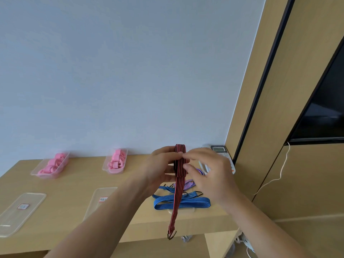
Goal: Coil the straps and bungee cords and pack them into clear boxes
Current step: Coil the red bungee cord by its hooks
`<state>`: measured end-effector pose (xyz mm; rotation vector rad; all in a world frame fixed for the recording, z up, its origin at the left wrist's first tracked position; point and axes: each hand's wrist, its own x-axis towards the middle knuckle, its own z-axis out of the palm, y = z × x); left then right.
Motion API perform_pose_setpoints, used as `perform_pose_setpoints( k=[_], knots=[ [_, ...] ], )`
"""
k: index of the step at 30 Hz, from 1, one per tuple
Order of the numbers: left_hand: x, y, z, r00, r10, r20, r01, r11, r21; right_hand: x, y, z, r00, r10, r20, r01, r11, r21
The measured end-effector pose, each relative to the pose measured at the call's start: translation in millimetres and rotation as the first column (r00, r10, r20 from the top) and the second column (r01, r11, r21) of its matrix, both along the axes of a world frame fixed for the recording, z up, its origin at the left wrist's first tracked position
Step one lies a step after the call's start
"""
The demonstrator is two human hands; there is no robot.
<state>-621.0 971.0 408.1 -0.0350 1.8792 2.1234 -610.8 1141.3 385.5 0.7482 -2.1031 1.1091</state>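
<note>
The left hand (160,169) grips the half-coiled red-and-black striped bungee cord (180,159) above the wooden desk (74,183); the right hand (211,173) pinches its wrap (hooked tail dangling). A blue striped bungee cord (183,201) lies beneath, a white telephone (221,152) behind.

Above a wooden desk (74,183), a person's left hand (160,164) grips a partly coiled red-and-black bungee cord (176,198) while the right hand (208,170) pinches the coil. Its hooked tail hangs past the near edge. Blue bungee cords (182,201) lie beneath. Far left, clear boxes (35,172) hold pink straps (116,161); clear lids (20,218) lie nearer.
</note>
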Motion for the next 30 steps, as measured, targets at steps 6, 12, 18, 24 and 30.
perform_pose_setpoints(
  k=[6,12,18,24,30],
  knots=[
    [4,-1,-3,0.996,-0.064,-0.059,0.064,0.998,-0.011,-14,10,16,0.84,0.061,0.539,-0.075,0.997,0.003],
    [4,-1,-8,0.994,-0.082,-0.074,0.084,0.996,0.024,-19,14,21,0.816,0.144,0.559,-0.098,0.989,-0.112],
    [7,3,-10,0.994,-0.093,-0.055,0.091,0.995,-0.045,-17,11,23,0.855,0.125,0.503,-0.06,0.988,-0.143],
    [10,9,-13,0.992,-0.113,0.047,0.117,0.99,-0.076,-20,11,22,0.928,0.001,0.373,0.015,0.999,-0.039],
    [13,14,-13,0.983,-0.133,0.125,0.142,0.988,-0.065,-21,9,17,0.995,-0.07,0.069,0.07,0.998,0.009]
  ],
)
